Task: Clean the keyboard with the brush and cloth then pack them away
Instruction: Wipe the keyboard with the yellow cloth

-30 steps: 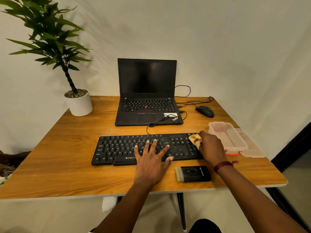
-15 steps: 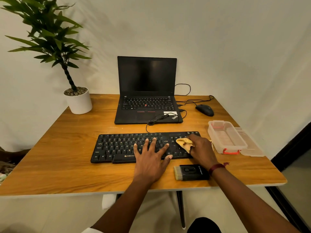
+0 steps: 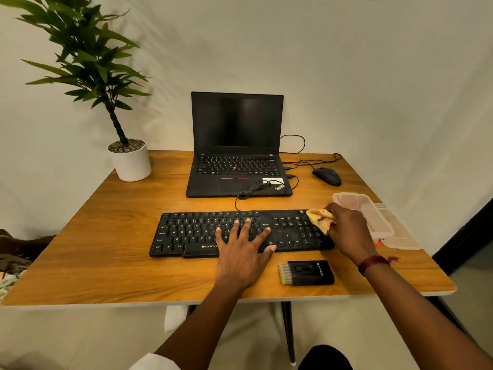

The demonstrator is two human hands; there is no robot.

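Well, if my left hand (image 3: 240, 252) lets up, the keyboard (image 3: 202, 233) could skid under the wiping and knock the box (image 3: 373, 217) just beyond my right knuckles. My left fingers (image 3: 247, 229) lie spread and flat on the middle keys. My right hand (image 3: 346, 231) bunches the cloth (image 3: 318, 218) on the number-pad corner, fingers apparently curled round it, though the grip is hidden. The brush (image 3: 306, 272) lies near my right wrist, untouched.
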